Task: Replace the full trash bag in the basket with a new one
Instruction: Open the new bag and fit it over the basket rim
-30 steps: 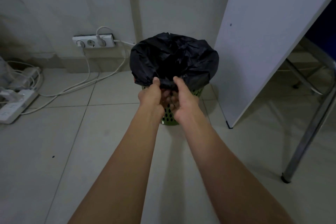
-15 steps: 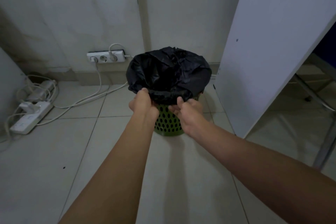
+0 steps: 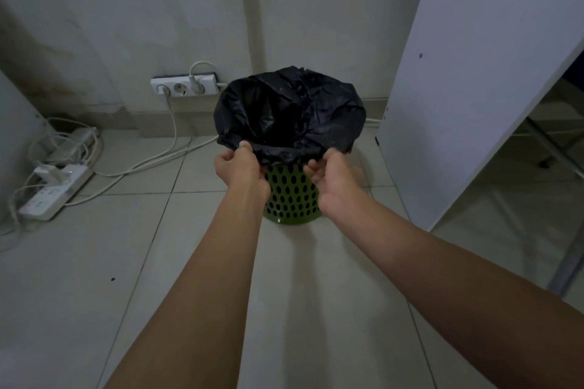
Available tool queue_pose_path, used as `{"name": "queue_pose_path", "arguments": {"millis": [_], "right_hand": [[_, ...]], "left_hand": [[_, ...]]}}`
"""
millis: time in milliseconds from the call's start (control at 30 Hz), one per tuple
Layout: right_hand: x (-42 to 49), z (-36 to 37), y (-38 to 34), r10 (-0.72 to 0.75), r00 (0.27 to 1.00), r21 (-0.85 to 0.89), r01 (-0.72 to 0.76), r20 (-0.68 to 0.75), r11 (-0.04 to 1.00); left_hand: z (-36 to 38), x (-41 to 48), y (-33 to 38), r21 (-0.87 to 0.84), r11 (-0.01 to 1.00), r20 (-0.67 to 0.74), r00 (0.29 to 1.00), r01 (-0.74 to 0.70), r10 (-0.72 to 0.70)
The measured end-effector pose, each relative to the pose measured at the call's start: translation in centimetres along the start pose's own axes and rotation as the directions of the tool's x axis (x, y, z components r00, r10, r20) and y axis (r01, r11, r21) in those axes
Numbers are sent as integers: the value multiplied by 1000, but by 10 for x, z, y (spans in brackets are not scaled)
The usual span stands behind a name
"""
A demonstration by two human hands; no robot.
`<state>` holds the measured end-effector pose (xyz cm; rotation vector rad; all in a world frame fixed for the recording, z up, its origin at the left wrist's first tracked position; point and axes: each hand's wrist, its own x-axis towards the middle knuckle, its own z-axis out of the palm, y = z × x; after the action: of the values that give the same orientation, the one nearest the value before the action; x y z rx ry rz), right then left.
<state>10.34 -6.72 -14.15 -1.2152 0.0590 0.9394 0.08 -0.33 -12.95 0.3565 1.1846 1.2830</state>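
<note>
A view from a person's head looks down along two bare forearms to a small green basket (image 3: 292,196) with oval holes in its wall, standing upright on a pale tiled floor (image 3: 94,262). A black trash bag (image 3: 290,114) lines the basket, its crumpled mouth spread wide and folded down over the basket's rim, so that only the lower half of the green wall shows. Both hands are at the near edge of the basket. The left hand (image 3: 240,167) pinches the bag's folded edge at the basket's near left, thumb on top and fingers curled beneath. The right hand (image 3: 331,180) grips the same edge at the basket's near right, fingers curled up under the plastic. The inside of the bag is too dark to tell what it holds, if anything. Behind the basket and to its left, a white socket strip (image 3: 185,85) is fixed low on the wall, with plugs and white cables trailing down to the floor. Farther left of the basket, a white power strip (image 3: 53,189) lies on the tiles among tangled cords. Just right of the basket stands a tall white panel (image 3: 474,73), leaning in the wide view.
</note>
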Motion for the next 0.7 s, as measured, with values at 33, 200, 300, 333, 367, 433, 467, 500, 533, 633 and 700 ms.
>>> {"name": "queue_pose_path", "arguments": {"millis": [33, 200, 300, 333, 367, 433, 467, 500, 533, 633, 700], "right_hand": [[2, -1, -4, 6, 1000, -25, -6, 3, 1000], [8, 10, -6, 66, 995, -112, -57, 75, 992], [8, 15, -3, 55, 995, -99, -47, 89, 994], [6, 17, -1, 57, 994, -84, -49, 90, 995], [4, 19, 4, 58, 993, -83, -50, 98, 995], [1, 21, 18, 50, 992, -97, -39, 117, 995], [0, 21, 25, 42, 991, -97, -30, 126, 995], [-2, 21, 29, 34, 991, -108, -20, 130, 994], [-2, 19, 34, 26, 991, -119, -10, 132, 993], [-5, 16, 38, 27, 989, -138, -6, 149, 990], [-7, 17, 34, 13, 992, -102, 0, 124, 995]], "left_hand": [[-1, 1, 3, 19, 1000, -4, 1000, -10, 10], [-4, 8, 8, 158, 986, -23, 998, -55, 59], [0, -4, 4, 205, 978, -135, 988, -41, 70], [3, -11, 0, 194, 981, -163, 985, -31, 63], [6, -18, -4, 190, 982, -168, 985, -15, 47], [13, -28, -13, 229, 973, -133, 991, 17, 14], [15, -31, -15, 234, 972, -121, 993, 35, -6], [17, -33, -15, 219, 975, -122, 992, 48, -21], [18, -32, -14, 193, 980, -130, 991, 52, -28], [15, -28, -14, 86, 996, -154, 988, 24, -10], [13, -28, -17, 36, 999, -139, 990, -17, 22]]}}
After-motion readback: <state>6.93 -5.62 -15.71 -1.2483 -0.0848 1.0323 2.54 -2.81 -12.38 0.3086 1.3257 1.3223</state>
